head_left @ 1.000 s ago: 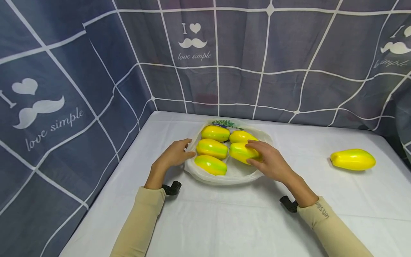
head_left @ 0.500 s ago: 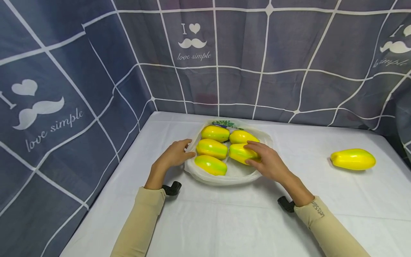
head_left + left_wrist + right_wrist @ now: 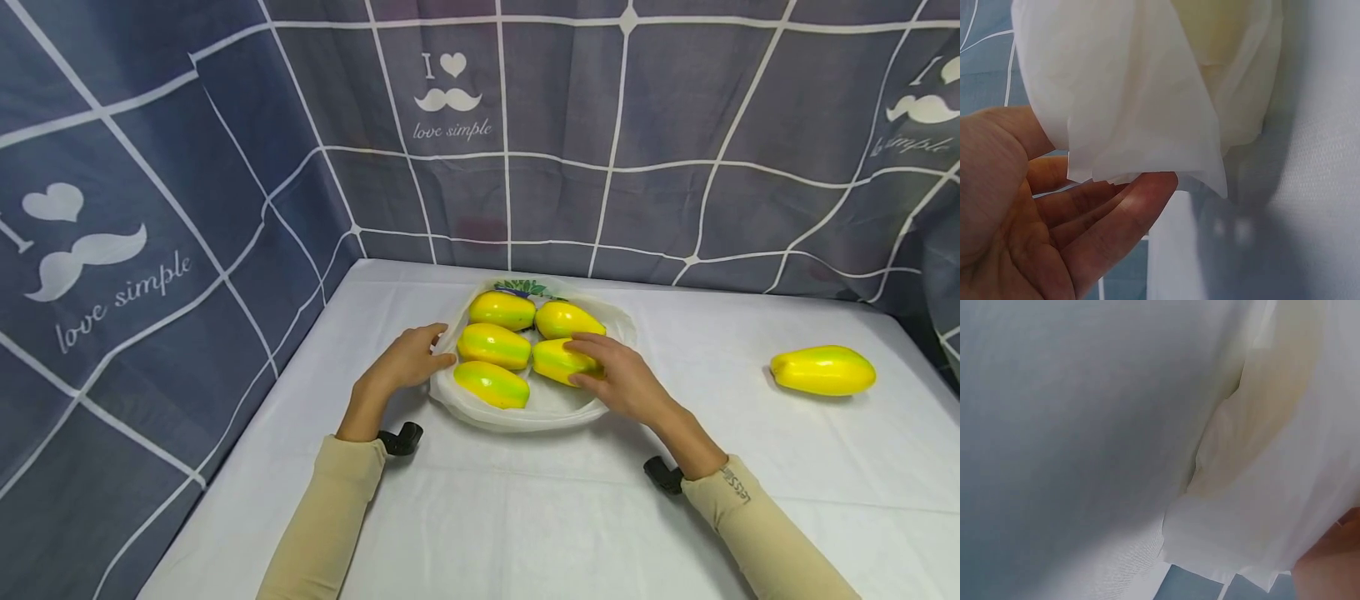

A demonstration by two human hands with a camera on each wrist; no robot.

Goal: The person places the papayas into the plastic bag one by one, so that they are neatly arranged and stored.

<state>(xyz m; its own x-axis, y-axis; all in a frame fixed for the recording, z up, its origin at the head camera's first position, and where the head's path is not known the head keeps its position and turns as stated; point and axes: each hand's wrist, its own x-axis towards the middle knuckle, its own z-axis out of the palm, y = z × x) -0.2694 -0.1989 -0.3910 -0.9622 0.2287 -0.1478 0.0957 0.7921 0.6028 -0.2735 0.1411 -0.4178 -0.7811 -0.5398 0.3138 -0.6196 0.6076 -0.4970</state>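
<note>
A white plastic bag (image 3: 517,422), its mouth spread wide, lies on the table with several yellow-green papayas (image 3: 492,347) in two columns. My right hand (image 3: 628,380) grips the nearer papaya (image 3: 553,361) of the right column, fingers over its top and thumb on the near side. At the bag's left rim is my left hand (image 3: 402,360), thumb and fingers around the edge. The left wrist view shows the bag's thin side (image 3: 1141,94) hanging between that thumb and the fingers (image 3: 1129,219). In the right wrist view the bag wall (image 3: 1235,531) hides most of my right hand (image 3: 1329,565).
Another papaya (image 3: 823,371) lies alone on the white tablecloth (image 3: 525,525) to the right. Behind and to the left hangs a dark blue-grey checked cloth (image 3: 558,200) with white lettering. A black wrist camera (image 3: 663,476) sits below the right wrist.
My right hand has shifted slightly left and toward me, and the papaya under it now sits lower, nearer the left column. My left hand has stayed at the bag's rim.
</note>
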